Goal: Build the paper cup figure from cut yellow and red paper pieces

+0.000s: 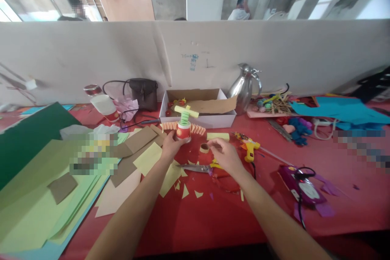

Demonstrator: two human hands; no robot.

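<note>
My left hand (171,144) is closed on the red and white base of a small paper figure (183,131). The figure stands upright, with a green folded-paper neck, a pale yellow roll across its top and orange pleated strips out to both sides. My right hand (222,151) has its fingers curled beside a short brown cardboard ring (204,148); whether the fingertips touch it is unclear. Scissors (195,167) with yellow handles lie just below the ring, partly behind my right hand. A yellow paper roll (217,136) rests behind that hand.
A yellow glue gun (250,151) is right of my right hand. Behind are an open box (198,121), a metal jug (243,85) and a dark bag (145,94). Paper sheets (27,207) cover the left; a purple device (304,189) with a cable lies right. People are beyond the partition.
</note>
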